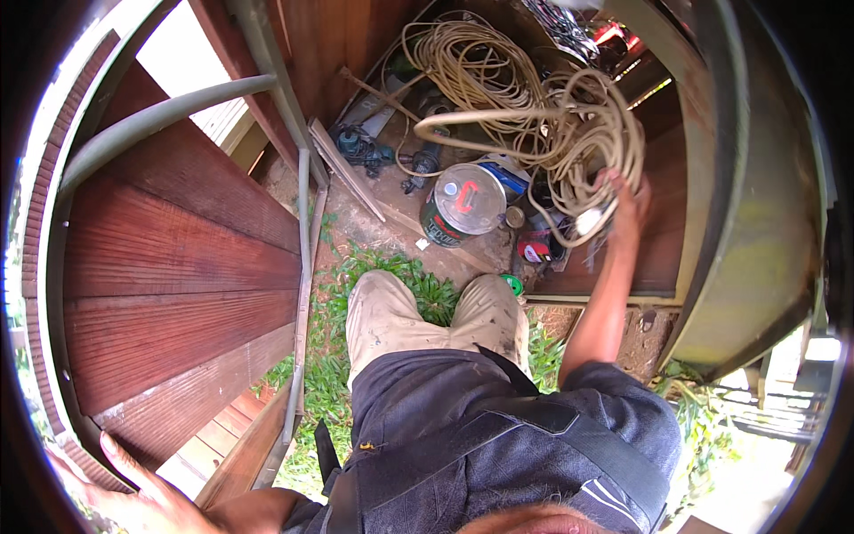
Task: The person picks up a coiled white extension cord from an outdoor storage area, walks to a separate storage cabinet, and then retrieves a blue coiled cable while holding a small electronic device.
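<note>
Currently, beige cable coil (569,147) is gripped by the right hand (630,203), fingers curled round its strands, right of the lidded bucket (461,209); left hand (147,503) is set at the edge of the plank door (182,254), thumb spread, clasp can't be told; more cable (476,67) is heaped behind the bucket

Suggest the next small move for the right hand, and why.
Probably ease the beige cable coil up slowly: the right hand grips its side, and a long loop reaches left in front of the second coil, so it might snag.
</note>
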The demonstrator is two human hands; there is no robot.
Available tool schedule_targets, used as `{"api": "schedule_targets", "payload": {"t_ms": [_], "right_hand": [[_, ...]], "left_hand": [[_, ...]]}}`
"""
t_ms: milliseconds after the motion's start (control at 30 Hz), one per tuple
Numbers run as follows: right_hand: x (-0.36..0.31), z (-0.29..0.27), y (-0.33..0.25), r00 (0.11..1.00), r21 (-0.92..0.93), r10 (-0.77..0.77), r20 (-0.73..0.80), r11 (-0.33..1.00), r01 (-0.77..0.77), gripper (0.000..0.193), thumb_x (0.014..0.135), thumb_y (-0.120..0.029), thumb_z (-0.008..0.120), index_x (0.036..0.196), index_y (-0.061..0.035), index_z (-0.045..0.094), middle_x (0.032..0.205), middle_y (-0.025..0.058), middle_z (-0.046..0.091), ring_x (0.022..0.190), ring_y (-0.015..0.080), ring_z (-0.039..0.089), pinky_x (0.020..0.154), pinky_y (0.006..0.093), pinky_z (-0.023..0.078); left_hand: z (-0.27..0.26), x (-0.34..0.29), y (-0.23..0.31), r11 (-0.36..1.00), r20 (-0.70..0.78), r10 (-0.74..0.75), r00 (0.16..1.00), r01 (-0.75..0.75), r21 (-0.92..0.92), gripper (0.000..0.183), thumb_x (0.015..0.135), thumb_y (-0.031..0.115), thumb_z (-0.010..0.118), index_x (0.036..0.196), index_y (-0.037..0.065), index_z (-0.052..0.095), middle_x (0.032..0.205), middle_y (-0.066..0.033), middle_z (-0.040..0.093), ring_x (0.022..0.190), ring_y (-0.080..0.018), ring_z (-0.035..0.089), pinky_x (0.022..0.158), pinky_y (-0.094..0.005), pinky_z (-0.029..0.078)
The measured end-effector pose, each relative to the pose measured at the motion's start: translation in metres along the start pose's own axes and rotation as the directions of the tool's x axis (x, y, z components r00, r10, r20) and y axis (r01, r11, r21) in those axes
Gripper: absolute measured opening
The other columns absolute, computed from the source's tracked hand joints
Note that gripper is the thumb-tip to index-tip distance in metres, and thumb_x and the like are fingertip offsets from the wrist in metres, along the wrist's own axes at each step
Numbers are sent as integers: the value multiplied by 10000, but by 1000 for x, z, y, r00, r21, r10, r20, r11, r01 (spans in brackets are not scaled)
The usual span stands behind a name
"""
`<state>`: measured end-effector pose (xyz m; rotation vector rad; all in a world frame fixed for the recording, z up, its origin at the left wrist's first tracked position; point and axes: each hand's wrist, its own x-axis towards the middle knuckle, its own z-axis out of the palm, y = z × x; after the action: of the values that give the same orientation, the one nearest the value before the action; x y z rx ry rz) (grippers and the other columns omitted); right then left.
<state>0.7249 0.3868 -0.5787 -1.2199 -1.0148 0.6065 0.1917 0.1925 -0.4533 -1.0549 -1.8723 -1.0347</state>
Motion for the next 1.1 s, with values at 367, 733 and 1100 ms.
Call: {"api": "schedule_targets", "payload": {"t_ms": [367,733,1100], "right_hand": [[-64,-32,52,994,146,-26,-103,989,41,344,898,-66,700,1200,45,576,858,118,675,713,169,626,672,298,507],[-46,-39,51,991,148,66,-116,988,-49,283,901,-84,692,1134,30,579,804,117,654,717,195,632,673,321,514],[-24,-41,72,964,165,257,-69,956,-243,262,882,-106,715,1078,22,598,787,113,660,694,199,634,671,325,519]], "left_hand": [[147,-152,117,557,574,712,404,172,-812,954,822,379,813,1581,58,332,1585,-211,411,1470,-377,392,1203,-522,303],[260,-410,118,261,339,862,-376,-242,-934,835,886,356,744,1586,181,323,1481,-208,511,1489,-349,340,1217,-586,206],[211,-281,196,151,521,854,16,949,-276,289,1093,299,482,997,53,600,699,-43,591,594,-121,580,611,-299,469]]}}
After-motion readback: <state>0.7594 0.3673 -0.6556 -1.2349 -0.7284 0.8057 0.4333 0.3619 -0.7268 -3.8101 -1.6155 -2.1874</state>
